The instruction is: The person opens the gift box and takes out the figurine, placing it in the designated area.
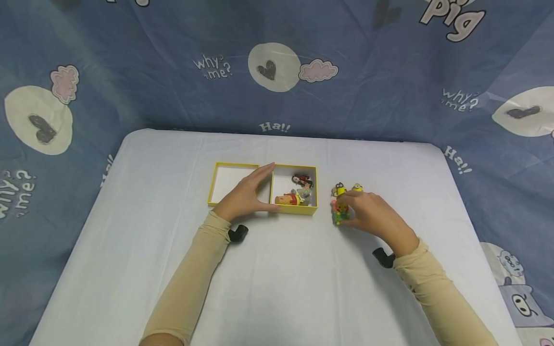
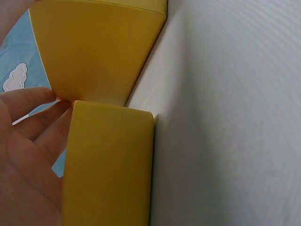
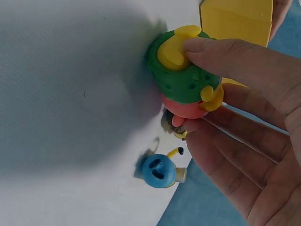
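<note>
My left hand (image 1: 248, 194) spans the left end of a yellow box (image 1: 298, 210), thumb at the near wall and fingers at the far corner. Inside the box lie a dark-haired doll figure (image 1: 302, 180), a toy figure in red and yellow (image 1: 287, 198) and a greyish figure (image 1: 305, 192). To the right of the box, my right hand (image 1: 372, 214) pinches a small toy figure (image 3: 183, 77) between thumb and fingers. Its body is green with yellow parts, and pink shows beside it. Two minion figures (image 1: 340, 188) (image 1: 357, 187) stand just behind that hand.
A shallow yellow-edged box lid (image 1: 212, 185), white inside, lies at the left of the box, partly behind my left hand. White cloth (image 1: 277, 278) covers the table. A blue printed curtain (image 1: 173, 96) hangs at the table's far edge.
</note>
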`<state>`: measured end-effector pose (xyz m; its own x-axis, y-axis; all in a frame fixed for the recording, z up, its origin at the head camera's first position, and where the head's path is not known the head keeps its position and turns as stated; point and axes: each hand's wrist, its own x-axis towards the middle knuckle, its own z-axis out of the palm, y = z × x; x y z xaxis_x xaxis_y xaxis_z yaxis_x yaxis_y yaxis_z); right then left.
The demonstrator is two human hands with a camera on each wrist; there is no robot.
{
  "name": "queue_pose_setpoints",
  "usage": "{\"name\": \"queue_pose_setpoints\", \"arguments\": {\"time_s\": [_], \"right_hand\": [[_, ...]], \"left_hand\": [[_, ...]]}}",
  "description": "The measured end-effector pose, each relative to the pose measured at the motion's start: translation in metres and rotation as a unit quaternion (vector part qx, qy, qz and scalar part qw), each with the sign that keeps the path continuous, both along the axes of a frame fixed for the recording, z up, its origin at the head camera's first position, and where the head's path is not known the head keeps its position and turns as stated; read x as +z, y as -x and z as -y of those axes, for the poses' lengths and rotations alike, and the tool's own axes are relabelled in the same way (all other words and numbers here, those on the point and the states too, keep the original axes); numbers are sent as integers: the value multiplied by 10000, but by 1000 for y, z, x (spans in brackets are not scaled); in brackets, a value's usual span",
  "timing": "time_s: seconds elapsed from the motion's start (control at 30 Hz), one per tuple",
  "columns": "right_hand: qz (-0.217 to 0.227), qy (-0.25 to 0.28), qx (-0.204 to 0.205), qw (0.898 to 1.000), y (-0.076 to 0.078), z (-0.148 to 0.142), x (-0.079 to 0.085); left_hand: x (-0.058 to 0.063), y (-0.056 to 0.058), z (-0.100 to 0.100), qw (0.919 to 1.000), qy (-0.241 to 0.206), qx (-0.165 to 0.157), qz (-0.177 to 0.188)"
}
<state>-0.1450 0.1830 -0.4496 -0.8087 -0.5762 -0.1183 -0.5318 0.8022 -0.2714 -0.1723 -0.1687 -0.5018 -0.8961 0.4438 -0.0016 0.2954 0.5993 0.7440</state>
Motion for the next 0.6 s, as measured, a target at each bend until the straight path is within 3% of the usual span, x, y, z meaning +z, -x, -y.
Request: {"name": "queue_pose_setpoints", "arguments": {"time_s": [0.6], "right_hand": [[-195,-186,44,9996,-1,-4,-1]], "left_hand": [[-1,1,1,10000,-14,-16,-18]]}}
